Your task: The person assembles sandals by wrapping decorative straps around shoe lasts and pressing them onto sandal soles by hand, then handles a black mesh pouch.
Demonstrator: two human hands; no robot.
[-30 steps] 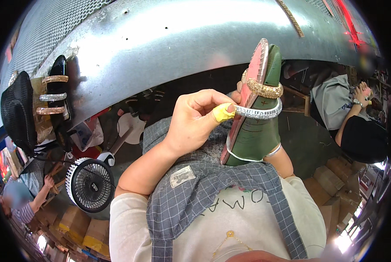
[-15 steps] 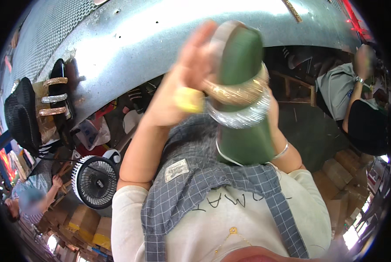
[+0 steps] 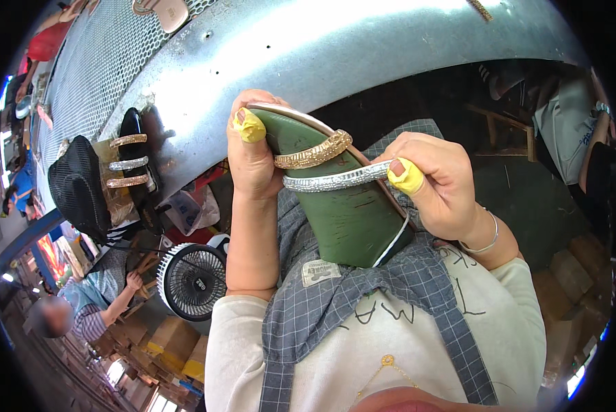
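A green shoe last (image 3: 352,223) is held tilted in front of my apron, its toe end up and to the left. A glittery gold strap (image 3: 315,154) and a glittery silver strap (image 3: 335,180) cross it, with a thin sole along its far side. My left hand (image 3: 251,151) is closed around the toe end, yellow tape on its thumb. With thumb and bent fingers, my right hand (image 3: 440,180) pinches the right end of the silver strap at the sole's edge. Its thumb also wears yellow tape. A white band (image 3: 392,242) loops round the wide lower end.
Beyond my hands runs a shiny metal bench (image 3: 287,69) with a perforated section at left. A black shoe with three glittery straps (image 3: 128,163) sits at its left edge, beside a black mesh object (image 3: 77,184). Below is a fan (image 3: 192,281). Co-workers (image 3: 95,295) sit left and right.
The last has tipped from near upright to leaning left. My left hand has gone from spread beside it to closed on its toe; my right hand has come from behind it onto the silver strap.
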